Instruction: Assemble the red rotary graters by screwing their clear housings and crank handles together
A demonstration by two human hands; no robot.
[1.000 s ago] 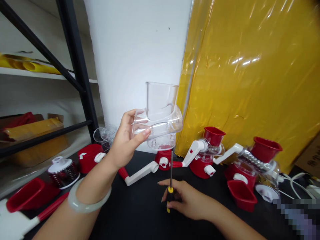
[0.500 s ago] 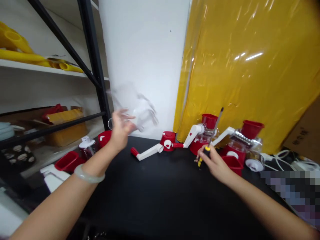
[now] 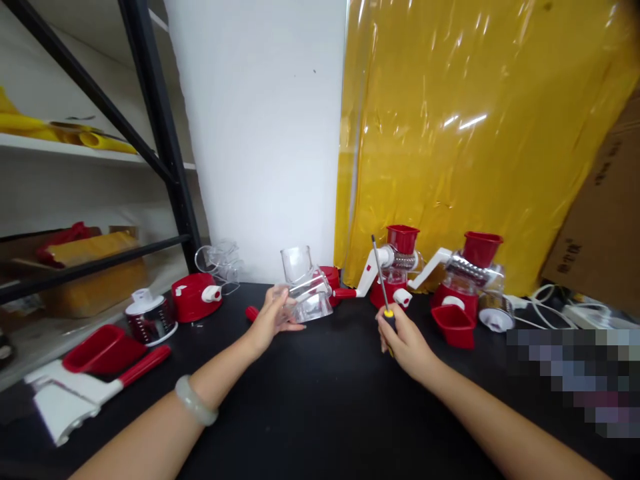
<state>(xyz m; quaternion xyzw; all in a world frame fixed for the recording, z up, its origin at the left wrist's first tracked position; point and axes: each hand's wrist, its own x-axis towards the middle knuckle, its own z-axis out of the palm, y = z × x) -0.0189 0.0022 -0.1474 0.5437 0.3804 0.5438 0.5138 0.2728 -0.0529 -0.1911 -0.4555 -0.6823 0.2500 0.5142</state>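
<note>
My left hand (image 3: 274,319) grips a clear plastic grater housing (image 3: 306,288) by its left side, just above the black table (image 3: 310,413). The housing's round tube points up. In my right hand (image 3: 404,337) is a screwdriver (image 3: 382,277), its shaft tilted upward and its dark handle with a yellow band inside my fist. Behind the clear housing, and partly hidden by it, is a red base (image 3: 331,275). The red knob of a crank handle (image 3: 252,313) shows behind my left hand; the rest of that crank is covered.
Two rotary graters (image 3: 397,260) (image 3: 467,273) with red hoppers stand back right, near a loose red hopper (image 3: 454,325) and a grating drum (image 3: 496,312). At left are a red base (image 3: 193,297), a drum (image 3: 149,319), a red hopper (image 3: 103,350) and white parts. A black shelf frame (image 3: 165,133) rises there.
My left hand has brought the clear housing down and right, from in front of the white panel to just over the table. The right hand still holds the screwdriver. The view has shifted right.
</note>
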